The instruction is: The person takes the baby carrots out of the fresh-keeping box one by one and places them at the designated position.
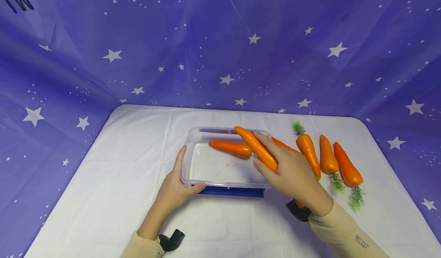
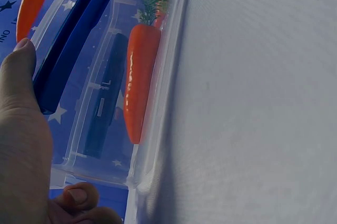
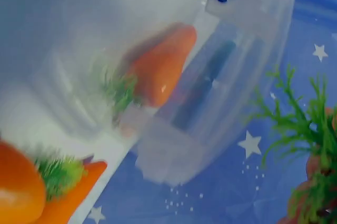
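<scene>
A clear plastic box (image 1: 220, 184) with blue clips stands on the table. My left hand (image 1: 173, 189) grips its near left corner, thumb on the front rim and fingers along the left end. Inside lies an orange carrot (image 1: 230, 147) with a green top, also visible through the wall in the left wrist view. Over the box's right part, my right hand (image 1: 293, 170) holds another orange carrot (image 1: 256, 147), its tip pointing up and to the left. Green leaves (image 3: 310, 124) show beside the right fingers in the right wrist view.
Several carrots lie right of the box, including one with its leaves at the back (image 1: 309, 151) and two with leaves toward the front, a middle carrot (image 1: 328, 154) and an outer carrot (image 1: 347, 166). A redder carrot (image 1: 284, 144) is partly hidden behind the right hand. A starry purple cloth (image 1: 193, 59) surrounds the table.
</scene>
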### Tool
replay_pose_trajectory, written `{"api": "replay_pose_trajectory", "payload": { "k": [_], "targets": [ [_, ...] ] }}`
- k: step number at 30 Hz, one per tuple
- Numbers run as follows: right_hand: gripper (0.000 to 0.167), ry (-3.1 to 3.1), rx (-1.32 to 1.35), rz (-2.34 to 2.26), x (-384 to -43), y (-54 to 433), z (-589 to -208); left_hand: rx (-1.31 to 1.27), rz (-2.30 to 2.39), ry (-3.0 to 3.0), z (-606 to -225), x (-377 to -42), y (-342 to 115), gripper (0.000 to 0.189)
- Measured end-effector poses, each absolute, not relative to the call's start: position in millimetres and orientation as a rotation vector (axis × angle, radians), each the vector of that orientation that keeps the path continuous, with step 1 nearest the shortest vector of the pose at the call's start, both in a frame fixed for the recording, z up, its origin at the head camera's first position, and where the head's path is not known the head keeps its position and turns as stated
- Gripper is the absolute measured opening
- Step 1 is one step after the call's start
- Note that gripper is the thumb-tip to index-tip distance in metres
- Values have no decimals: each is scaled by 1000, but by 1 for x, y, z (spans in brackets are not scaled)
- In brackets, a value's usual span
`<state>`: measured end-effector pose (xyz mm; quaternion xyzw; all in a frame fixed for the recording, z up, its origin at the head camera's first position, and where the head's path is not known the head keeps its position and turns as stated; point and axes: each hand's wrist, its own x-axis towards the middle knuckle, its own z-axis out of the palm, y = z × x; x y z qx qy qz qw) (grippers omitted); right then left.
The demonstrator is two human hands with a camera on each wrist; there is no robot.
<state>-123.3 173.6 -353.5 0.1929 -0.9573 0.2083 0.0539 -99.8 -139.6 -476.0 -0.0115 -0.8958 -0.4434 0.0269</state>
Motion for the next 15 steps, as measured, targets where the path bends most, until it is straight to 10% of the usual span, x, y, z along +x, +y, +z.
{"api": "replay_pose_trajectory", "payload": {
  "k": [15],
  "targets": [
    [69, -2946, 254, 589, -89, 232, -357, -34, -1369, -2764, -478, -100, -140, 119]
  ]
}}
